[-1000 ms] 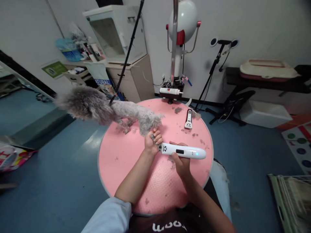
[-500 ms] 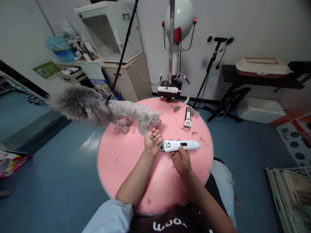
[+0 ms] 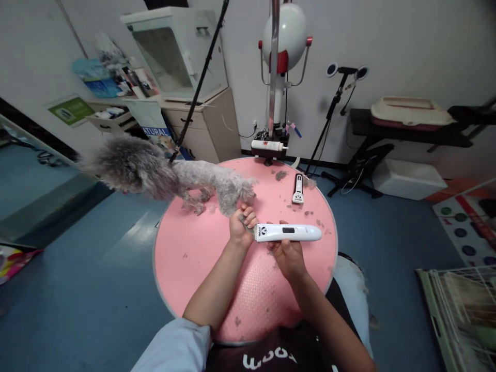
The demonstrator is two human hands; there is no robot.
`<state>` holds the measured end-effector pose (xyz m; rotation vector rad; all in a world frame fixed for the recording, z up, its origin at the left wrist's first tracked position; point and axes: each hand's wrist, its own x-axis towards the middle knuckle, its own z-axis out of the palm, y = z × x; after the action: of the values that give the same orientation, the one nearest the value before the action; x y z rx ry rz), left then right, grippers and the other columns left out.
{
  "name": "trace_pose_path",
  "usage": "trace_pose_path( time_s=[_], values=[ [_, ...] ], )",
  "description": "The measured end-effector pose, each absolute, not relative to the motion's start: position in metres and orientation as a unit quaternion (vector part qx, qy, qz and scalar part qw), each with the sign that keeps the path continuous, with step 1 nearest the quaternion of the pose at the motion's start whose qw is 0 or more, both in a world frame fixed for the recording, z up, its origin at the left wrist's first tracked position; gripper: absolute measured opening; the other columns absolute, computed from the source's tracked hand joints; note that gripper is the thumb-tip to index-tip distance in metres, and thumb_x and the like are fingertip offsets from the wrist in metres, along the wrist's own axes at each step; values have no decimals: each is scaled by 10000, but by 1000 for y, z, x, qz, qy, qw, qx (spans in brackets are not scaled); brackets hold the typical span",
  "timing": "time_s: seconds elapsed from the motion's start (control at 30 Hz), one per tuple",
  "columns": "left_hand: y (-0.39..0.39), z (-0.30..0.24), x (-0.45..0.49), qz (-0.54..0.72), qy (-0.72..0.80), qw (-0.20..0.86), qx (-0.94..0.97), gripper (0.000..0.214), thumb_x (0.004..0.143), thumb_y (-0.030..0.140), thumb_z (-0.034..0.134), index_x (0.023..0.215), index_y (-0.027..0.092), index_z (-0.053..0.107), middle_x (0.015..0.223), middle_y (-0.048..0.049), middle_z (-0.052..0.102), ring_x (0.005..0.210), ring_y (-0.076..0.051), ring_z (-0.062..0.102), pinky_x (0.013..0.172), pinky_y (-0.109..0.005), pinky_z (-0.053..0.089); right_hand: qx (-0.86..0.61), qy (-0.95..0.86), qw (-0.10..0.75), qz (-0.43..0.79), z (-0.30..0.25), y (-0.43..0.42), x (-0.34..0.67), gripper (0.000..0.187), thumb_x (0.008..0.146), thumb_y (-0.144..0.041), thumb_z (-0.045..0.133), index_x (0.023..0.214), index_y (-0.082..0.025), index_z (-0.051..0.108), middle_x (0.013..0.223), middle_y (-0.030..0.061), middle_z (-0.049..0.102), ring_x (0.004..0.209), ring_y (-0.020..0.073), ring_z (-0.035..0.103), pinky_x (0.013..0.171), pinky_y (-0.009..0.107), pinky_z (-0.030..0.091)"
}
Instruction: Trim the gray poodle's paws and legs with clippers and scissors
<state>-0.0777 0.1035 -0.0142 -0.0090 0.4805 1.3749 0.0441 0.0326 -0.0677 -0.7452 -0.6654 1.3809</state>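
Note:
A small grey dog [image 3: 170, 173] stands on a round pink table [image 3: 194, 258], its head off the left edge, tied to a black leash [image 3: 199, 85]. My left hand [image 3: 241, 228] is closed round one of the dog's hind paws, lifted toward me. In my right hand [image 3: 289, 254] I grip a white electric clipper [image 3: 289, 232], which lies level with its blade end against the held paw.
A second, smaller clipper [image 3: 298, 189] lies on the far side of the table among tufts of cut fur. A metal pole [image 3: 273, 67] and a white bottle [image 3: 268, 145] stand at the table's back. Cabinet [image 3: 209, 124] behind left, black stand [image 3: 333, 119] and bench right.
The clipper has shifted slightly left toward the paw and levelled out. My left hand keeps its hold on the paw. The dog has barely moved.

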Motion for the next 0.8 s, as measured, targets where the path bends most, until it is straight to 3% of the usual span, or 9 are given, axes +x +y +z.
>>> trace_pose_path(
  time_s=[0.17, 0.37, 0.5, 0.7, 0.8],
  values=[
    [104, -15, -78, 650, 214, 729, -23, 164, 725, 21, 361, 693, 179, 387, 513, 78, 315, 309, -23, 240, 311, -119, 173, -381, -370, 688, 495, -70, 16, 49, 369, 744, -344, 694, 976, -257, 420, 1110, 59, 646, 585, 109, 594, 543, 262, 466],
    [103, -14, -77, 651, 210, 729, -25, 155, 712, 27, 363, 691, 179, 386, 507, 78, 315, 306, -23, 247, 308, -121, 163, -388, -432, 662, 473, -65, 10, 40, 403, 775, -480, 629, 1047, -232, 464, 1148, 110, 608, 594, 120, 595, 562, 297, 489],
    [103, -14, -77, 655, 223, 721, -12, 155, 687, 29, 390, 693, 183, 384, 511, 79, 315, 311, -25, 240, 314, -123, 159, -417, -439, 660, 445, -56, 10, 37, 350, 750, -418, 675, 973, -241, 472, 1088, 78, 616, 623, 125, 597, 569, 289, 491],
    [102, -12, -75, 656, 233, 717, -23, 146, 673, 38, 404, 692, 182, 386, 513, 81, 317, 313, -23, 240, 315, -126, 164, -425, -460, 653, 426, -50, 6, 34, 327, 761, -378, 657, 985, -245, 458, 1122, 86, 583, 834, 187, 624, 703, 352, 516],
    [102, -11, -74, 657, 241, 714, -21, 137, 673, 45, 402, 689, 181, 390, 518, 82, 316, 315, -21, 240, 319, -130, 165, -436, -452, 652, 425, -55, 2, 29, 415, 725, -419, 691, 1024, -240, 465, 1080, 93, 595, 898, 223, 621, 731, 376, 520]
  ],
)
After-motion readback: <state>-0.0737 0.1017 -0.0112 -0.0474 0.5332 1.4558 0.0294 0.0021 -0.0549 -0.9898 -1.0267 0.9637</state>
